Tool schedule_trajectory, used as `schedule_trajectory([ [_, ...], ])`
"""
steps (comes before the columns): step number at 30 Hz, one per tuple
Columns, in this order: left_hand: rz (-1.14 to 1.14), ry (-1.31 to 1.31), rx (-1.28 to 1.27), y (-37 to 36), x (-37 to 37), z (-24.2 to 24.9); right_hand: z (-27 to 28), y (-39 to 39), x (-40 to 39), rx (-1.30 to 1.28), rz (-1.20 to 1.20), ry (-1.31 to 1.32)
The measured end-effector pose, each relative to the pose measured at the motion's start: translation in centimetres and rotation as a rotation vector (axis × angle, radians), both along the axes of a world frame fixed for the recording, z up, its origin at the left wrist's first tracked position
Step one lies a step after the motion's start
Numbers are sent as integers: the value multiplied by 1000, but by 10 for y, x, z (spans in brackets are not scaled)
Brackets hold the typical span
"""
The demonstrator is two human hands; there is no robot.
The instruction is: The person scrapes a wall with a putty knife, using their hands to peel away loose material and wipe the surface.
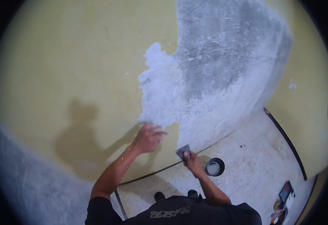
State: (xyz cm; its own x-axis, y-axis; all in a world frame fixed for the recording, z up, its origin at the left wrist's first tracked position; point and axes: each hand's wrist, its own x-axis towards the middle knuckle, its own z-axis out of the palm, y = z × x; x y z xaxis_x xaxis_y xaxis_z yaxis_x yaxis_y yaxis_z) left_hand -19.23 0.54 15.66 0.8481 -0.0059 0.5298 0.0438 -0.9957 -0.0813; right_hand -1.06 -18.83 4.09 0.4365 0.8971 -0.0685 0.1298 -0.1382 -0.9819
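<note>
My left hand (148,139) is raised close against the yellow wall (77,56), at the lower edge of a patch of bare white plaster (162,84). Its fingers are apart and hold nothing. Lower and to the right, my right hand (194,165) grips a flat grey scraper (183,150), with the thumb pressed on its face. The blade points up toward the wall's base. Right of the white plaster, a large grey scraped area (220,48) shows scratches and a ragged edge against the yellow paint.
A dark round bucket (215,167) with pale contents stands on the tiled floor (242,176) beside my right forearm. Several small tools and items (280,208) lie at the lower right. A dark strip (287,144) runs along the right wall's base.
</note>
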Motion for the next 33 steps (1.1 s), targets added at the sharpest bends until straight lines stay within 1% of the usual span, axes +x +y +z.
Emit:
schedule_trajectory([
  [2, 119, -285, -31, -2, -5, 30, 30, 13, 18, 54, 37, 90],
  [3, 185, -416, -35, -2, -6, 47, 37, 23, 31, 122, 75, 67],
  [4, 313, -457, -115, -8, -8, 70, 58, 33, 39, 171, 91, 71],
  [5, 399, -479, -121, -11, -8, 87, 69, 49, 49, 242, 90, 48],
  [6, 340, -635, -227, -14, 5, 102, 84, 67, 61, 294, 92, 39],
  [7, 360, -642, -217, -20, 17, 112, 128, 70, 65, 280, 116, 55],
  [9, 367, -746, -791, -32, 40, 131, 178, 96, 73, 399, 142, 59],
  [10, 378, -760, -774, -34, 49, 142, 198, 110, 76, 419, 142, 69],
  [12, 547, -624, -102, -32, 63, 162, 223, 142, 80, 499, 100, -28],
  [13, 553, -625, -99, -28, 67, 173, 233, 153, 80, 500, 107, -26],
  [15, 522, -567, 184, -18, 76, 195, 248, 172, 82, 474, 39, -116],
  [16, 520, -572, 183, -13, 79, 204, 249, 184, 85, 475, 38, -121],
  [18, 587, -508, 289, -2, 84, 221, 250, 203, 87, 530, -67, -262],
  [19, 579, -516, 293, 5, 85, 231, 253, 207, 88, 537, -73, -268],
  [21, 616, -611, 499, 20, 85, 245, 257, 212, 89, 524, -79, -277],
  [22, 597, -601, 481, 30, 82, 252, 261, 214, 89, 531, -89, -284],
  [23, 585, -607, 481, 37, 78, 253, 262, 214, 88, 514, -88, -282],
  [25, 510, -557, 600, 49, 73, 255, 267, 210, 84, 497, -100, -288],
  [27, 503, -567, 621, 58, 72, 252, 275, 200, 77, 481, -42, -146],
  [31, 464, -580, 659, 68, 71, 246, 312, 190, 60, 368, -28, -105],
  [33, 427, -586, 612, 71, 69, 244, 317, 189, 54, 446, -58, -108],
])
